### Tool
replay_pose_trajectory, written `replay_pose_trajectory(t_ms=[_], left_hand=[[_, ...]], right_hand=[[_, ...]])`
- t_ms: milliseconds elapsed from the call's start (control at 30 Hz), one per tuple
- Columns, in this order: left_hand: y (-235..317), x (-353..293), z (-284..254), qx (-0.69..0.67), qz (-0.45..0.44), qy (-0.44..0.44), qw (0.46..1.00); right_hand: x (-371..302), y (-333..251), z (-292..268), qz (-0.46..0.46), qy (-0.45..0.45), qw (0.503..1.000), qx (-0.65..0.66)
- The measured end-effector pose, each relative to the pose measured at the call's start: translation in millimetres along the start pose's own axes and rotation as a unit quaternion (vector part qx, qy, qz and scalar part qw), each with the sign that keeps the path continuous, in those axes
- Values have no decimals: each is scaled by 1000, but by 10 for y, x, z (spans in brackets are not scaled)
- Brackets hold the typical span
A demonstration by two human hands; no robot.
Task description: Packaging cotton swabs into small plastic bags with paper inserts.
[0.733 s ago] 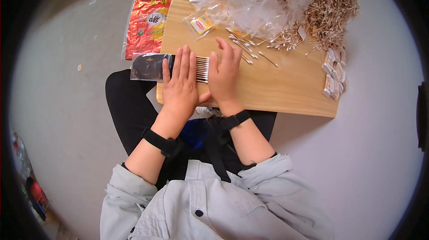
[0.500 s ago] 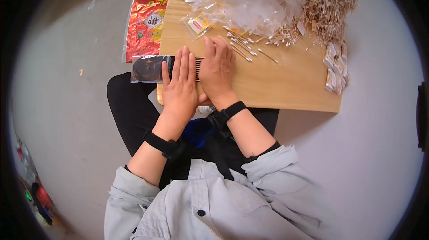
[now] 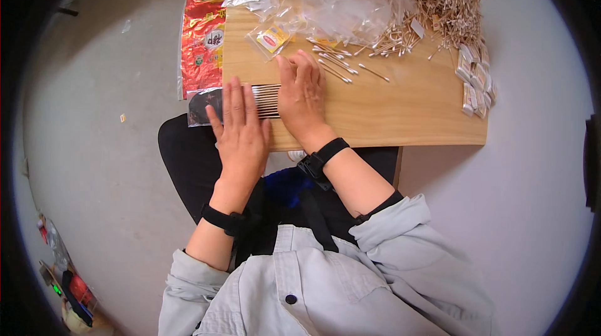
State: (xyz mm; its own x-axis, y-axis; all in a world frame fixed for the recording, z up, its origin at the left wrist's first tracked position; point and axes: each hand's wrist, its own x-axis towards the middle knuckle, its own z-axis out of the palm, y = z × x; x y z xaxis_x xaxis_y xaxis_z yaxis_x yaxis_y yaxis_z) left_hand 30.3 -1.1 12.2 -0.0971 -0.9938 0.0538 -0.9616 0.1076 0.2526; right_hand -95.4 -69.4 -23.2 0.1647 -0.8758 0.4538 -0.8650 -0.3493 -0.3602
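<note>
A flat clear bag with a dark printed end [image 3: 205, 107] lies across the left part of the wooden board. Side by side in a row, several cotton swabs [image 3: 268, 101] show between my hands. My left hand [image 3: 241, 126] lies over the middle of the bag, open, its fingers spread and pointing away from me. At the right end of the row rests my right hand [image 3: 302, 98], fingers loosely bent and close together, its thumb hidden; I see nothing held in it. Beyond it lie some loose cotton swabs [image 3: 335, 61].
The wooden board [image 3: 400, 111] lies across my lap. A heap of clear plastic bags [image 3: 338, 4] covers its far side, beside a large pile of swabs [image 3: 454, 4]. Small white packs [image 3: 476, 82] stack at the right edge. A red bag [image 3: 203, 48] hangs at the left.
My left hand has slid left and slightly nearer me, its fingers spreading, so more of the swab row shows. My right hand stays almost in place.
</note>
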Motion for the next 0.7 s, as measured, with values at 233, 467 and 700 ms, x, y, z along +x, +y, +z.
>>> replay_pose_trajectory(t_ms=[233, 467, 700], left_hand=[[132, -15, 116, 32, 26, -34, 999], [121, -6, 152, 24, 32, -43, 998], [88, -11, 136, -34, 30, -30, 999]], right_hand=[[10, -24, -15, 7, -18, 1000, 15], [3, 4, -10, 2, -12, 1000, 8], [-130, -27, -39, 263, 111, 854, 435]])
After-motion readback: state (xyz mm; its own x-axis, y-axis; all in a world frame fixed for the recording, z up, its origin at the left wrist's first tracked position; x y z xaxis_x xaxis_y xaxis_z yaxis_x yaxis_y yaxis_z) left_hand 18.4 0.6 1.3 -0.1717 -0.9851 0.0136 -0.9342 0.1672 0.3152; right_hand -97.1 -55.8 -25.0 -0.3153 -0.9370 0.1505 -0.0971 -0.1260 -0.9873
